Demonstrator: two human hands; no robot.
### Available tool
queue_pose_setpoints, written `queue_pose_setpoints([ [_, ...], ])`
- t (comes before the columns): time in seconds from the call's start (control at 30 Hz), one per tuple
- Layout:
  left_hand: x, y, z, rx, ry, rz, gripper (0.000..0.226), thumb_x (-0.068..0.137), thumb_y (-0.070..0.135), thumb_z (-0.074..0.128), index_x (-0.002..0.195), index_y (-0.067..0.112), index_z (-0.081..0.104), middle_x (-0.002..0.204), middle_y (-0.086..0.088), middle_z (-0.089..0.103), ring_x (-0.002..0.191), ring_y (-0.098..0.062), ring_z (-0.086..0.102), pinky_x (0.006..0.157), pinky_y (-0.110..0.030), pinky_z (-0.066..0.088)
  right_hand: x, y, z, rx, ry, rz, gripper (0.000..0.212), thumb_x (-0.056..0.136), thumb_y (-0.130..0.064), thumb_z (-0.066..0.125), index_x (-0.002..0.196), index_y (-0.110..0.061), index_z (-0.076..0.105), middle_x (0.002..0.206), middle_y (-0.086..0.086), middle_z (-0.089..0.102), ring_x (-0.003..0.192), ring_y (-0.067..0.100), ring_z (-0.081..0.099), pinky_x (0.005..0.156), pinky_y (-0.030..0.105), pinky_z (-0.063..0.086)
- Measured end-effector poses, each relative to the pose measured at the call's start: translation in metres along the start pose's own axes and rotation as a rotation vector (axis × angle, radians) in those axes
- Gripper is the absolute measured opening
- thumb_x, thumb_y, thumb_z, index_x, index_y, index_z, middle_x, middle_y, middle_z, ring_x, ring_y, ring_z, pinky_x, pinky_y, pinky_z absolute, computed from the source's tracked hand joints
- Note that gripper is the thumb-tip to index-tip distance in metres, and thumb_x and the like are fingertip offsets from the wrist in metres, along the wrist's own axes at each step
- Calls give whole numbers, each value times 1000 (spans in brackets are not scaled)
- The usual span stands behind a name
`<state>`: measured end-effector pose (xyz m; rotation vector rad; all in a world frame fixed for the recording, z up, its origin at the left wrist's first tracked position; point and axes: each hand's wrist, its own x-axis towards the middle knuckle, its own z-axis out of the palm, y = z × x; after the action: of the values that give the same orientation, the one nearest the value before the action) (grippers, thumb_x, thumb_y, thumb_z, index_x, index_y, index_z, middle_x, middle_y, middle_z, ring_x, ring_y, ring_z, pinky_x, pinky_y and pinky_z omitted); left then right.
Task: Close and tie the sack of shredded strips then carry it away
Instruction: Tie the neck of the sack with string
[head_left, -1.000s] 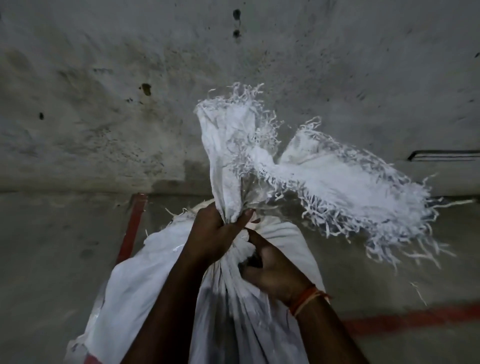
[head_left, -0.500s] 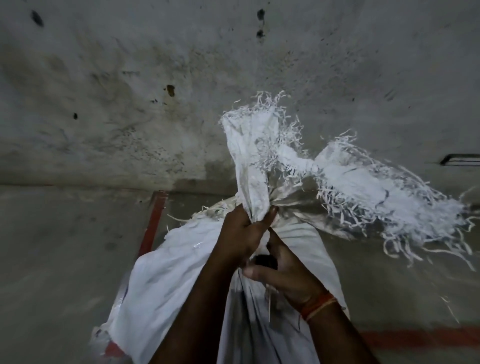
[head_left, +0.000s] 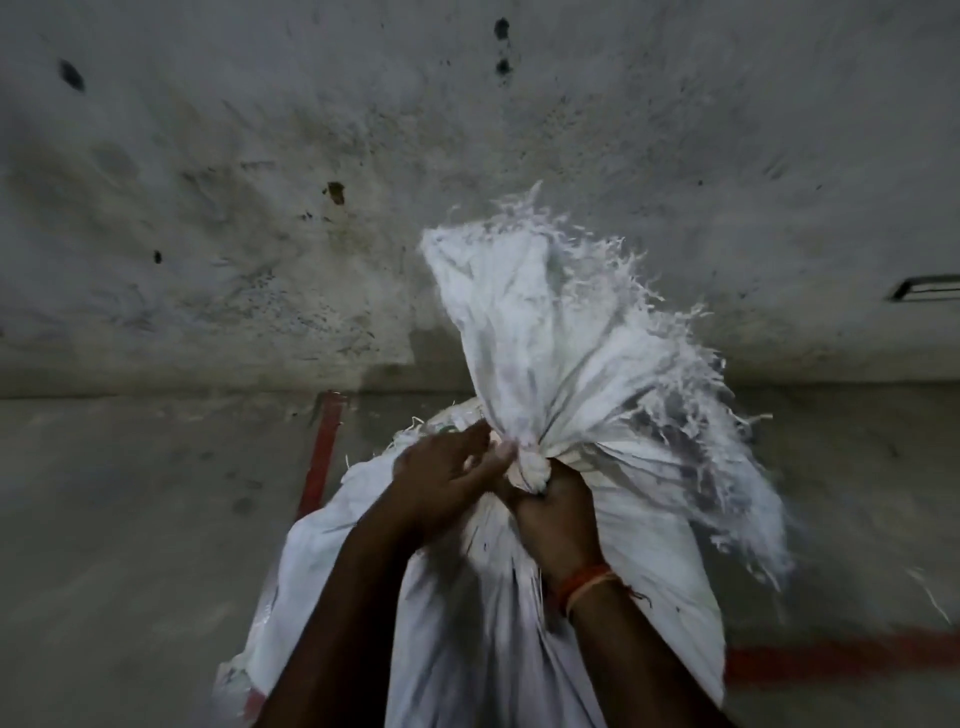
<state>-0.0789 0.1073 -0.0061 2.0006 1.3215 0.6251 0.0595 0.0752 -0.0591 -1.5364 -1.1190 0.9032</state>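
A full white woven sack (head_left: 639, 587) stands on the floor in front of me, below my arms. Its frayed mouth (head_left: 545, 332) is bunched upright above a small knot (head_left: 530, 470) at the neck. My right hand (head_left: 558, 519), with an orange thread round the wrist, grips the gathered neck just under the knot. My left hand (head_left: 447, 470) reaches in from the left with its fingers stretched out, the tips touching the neck beside the knot. The shredded strips inside are hidden.
The grey concrete floor (head_left: 130, 545) carries a red painted line (head_left: 322, 452) behind the sack and another (head_left: 831, 660) at the right. A stained concrete wall (head_left: 260, 182) rises close behind the sack. A few loose white strips (head_left: 930, 597) lie at the right.
The two spread frayed flaps have come together into one bunch above a knot. My left hand let go of the upright flap, and my right hand closed round the neck.
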Motion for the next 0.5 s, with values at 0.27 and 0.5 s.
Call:
queue_pose_setpoints([
  [0.27, -32, -28, 0, 357, 312, -44, 16, 86, 33, 69, 86, 21, 80, 84, 2, 76, 80, -15, 70, 72, -19, 44, -3, -8, -3, -14, 23, 42, 34, 70, -36, 87, 94, -14, 78, 87, -4, 79, 88, 8, 73, 83, 35, 58],
  [0.5, -74, 3, 27, 592, 378, -202, 24, 85, 23, 53, 88, 20, 76, 84, -1, 70, 98, -15, 73, 91, -24, 43, -5, -8, -1, 4, 19, 63, 52, 60, -56, 77, 94, -16, 77, 87, -6, 79, 89, 7, 73, 85, 38, 59],
])
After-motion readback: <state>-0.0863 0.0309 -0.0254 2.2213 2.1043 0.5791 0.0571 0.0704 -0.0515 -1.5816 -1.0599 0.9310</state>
